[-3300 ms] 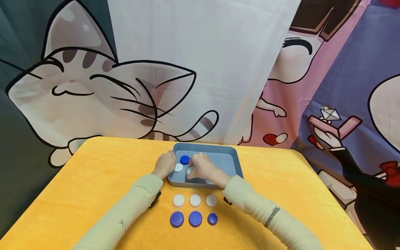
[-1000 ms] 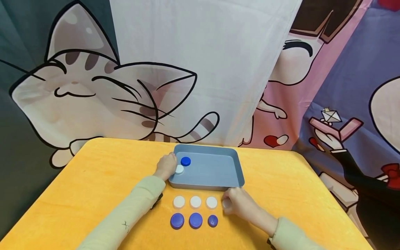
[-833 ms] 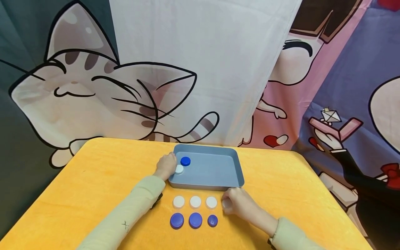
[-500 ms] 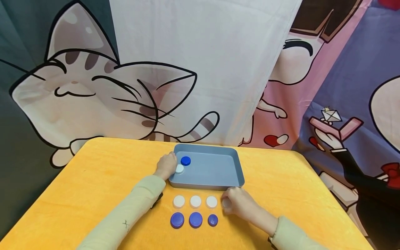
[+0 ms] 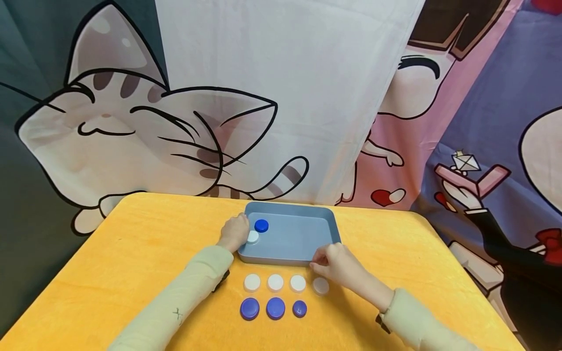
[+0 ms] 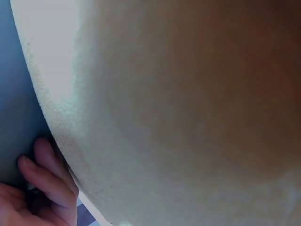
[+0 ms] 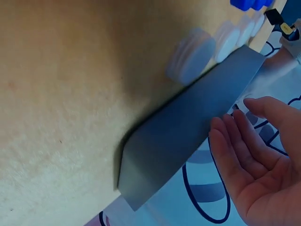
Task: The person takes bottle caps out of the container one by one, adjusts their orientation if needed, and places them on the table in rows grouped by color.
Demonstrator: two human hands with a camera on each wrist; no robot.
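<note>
My left hand [image 5: 234, 233] grips the left rim of a blue-grey tray [image 5: 303, 237]; its curled fingers [image 6: 49, 183] also show at the lower left of the left wrist view. Inside the tray, near that hand, lie a blue bottle cap [image 5: 261, 225] and a white bottle cap [image 5: 252, 237]. My right hand [image 5: 335, 263] hovers over the tray's front right corner, fingers loosely bent and holding nothing. Just below it on the table lies a white cap [image 5: 321, 286], the rightmost of its row; in the right wrist view this cap [image 7: 195, 56] stands apart from the fingers.
Several white caps [image 5: 275, 282] form a row in front of the tray. Nearer the front edge is a row of three blue caps [image 5: 275, 308], the right one smaller. A yellow cloth covers the table [image 5: 145, 243]. A printed cartoon curtain [image 5: 307, 97] hangs behind.
My right hand has carried a white cap out of the tray, set it at the right end of the white row, let go and risen towards the tray. The left hand stays put.
</note>
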